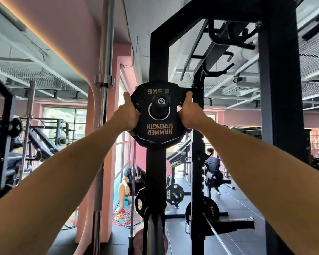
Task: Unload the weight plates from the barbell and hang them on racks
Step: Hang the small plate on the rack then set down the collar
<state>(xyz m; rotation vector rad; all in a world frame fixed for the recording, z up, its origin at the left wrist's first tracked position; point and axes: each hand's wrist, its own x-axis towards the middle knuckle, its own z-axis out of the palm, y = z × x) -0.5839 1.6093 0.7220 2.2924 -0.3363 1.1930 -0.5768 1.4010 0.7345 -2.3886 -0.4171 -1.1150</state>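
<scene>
Your left hand point(127, 112) grips the left edge of the 2.5 kg plate point(159, 126). Plate sits upside down on the rack peg point(161, 101), against the black upright point(156, 162). Your right hand point(191, 113) grips its right edge.

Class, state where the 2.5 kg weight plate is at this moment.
The weight plate sits centre of the head view, on a storage peg of the black rack upright, between the left hand and right hand.
</scene>
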